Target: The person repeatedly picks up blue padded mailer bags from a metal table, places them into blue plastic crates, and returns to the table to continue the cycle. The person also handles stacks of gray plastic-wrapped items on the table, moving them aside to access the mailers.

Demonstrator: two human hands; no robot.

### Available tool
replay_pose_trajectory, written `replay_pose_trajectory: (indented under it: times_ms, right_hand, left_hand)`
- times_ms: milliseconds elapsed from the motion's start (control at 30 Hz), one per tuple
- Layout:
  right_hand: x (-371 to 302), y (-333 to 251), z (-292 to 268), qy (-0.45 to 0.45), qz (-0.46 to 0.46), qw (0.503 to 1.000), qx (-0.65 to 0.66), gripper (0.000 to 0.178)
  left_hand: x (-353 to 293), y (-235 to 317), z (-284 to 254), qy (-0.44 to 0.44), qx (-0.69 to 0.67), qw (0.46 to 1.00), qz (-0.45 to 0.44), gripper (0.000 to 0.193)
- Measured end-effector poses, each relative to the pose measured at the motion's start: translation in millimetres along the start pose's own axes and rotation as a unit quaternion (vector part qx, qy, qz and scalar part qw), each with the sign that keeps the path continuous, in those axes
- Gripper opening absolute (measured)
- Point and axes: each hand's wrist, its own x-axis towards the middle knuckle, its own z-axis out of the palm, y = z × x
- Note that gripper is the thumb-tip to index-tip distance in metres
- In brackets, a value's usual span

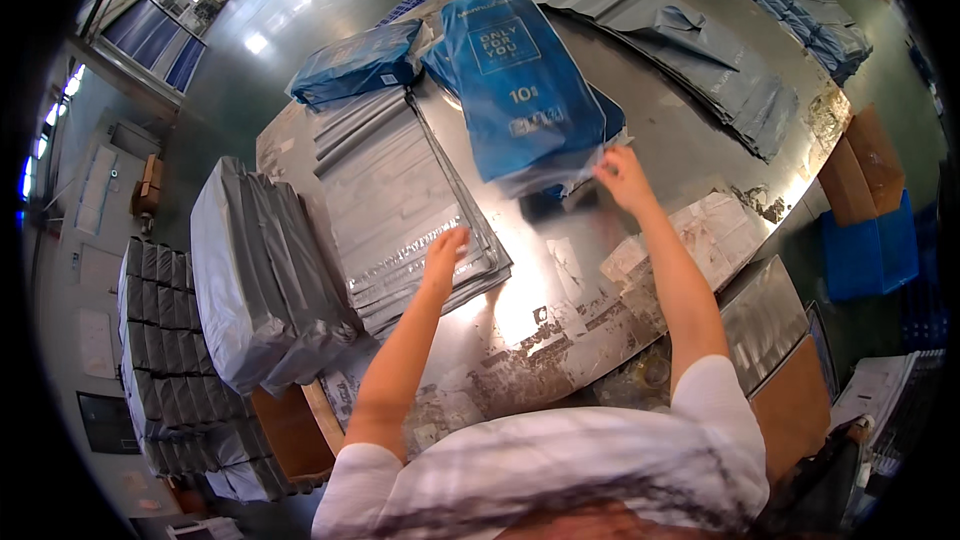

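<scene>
A blue plastic bag [528,90] with white print and a clear, wrinkled lower edge lies across the middle of the table. My right hand [622,180] pinches this edge at its right corner. Under it, part of another blue bag [607,112] shows. My left hand [446,252] is over the near end of a stack of grey plastic bags [385,175]. Its fingers are curled together and slightly blurred; whether they grip anything is hidden.
A blue packed bundle [360,62] lies beyond the grey stack. More grey bags [690,60] spread at the far right of the metal table [500,340]. Thick grey bundles [265,270] stand at its left side. A blue bin [870,250] with a cardboard box [865,165] stands off the right edge.
</scene>
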Motion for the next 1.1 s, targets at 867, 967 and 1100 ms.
replay_pose_trajectory:
  times_ms: [867,967,1100]
  right_hand:
    - [-200,-134,103,-0.167,0.34,0.776,0.504,0.069]
    - [-232,-162,136,-0.227,0.377,0.738,0.513,0.075]
    - [-271,-167,163,-0.307,0.388,0.75,0.439,0.085]
  left_hand:
    - [-204,-37,-85,-0.114,-0.096,0.985,0.09,0.096]
    - [-249,-77,-126,-0.092,-0.075,0.987,0.108,0.096]
    - [-294,-157,-164,-0.139,-0.047,0.989,0.003,0.094]
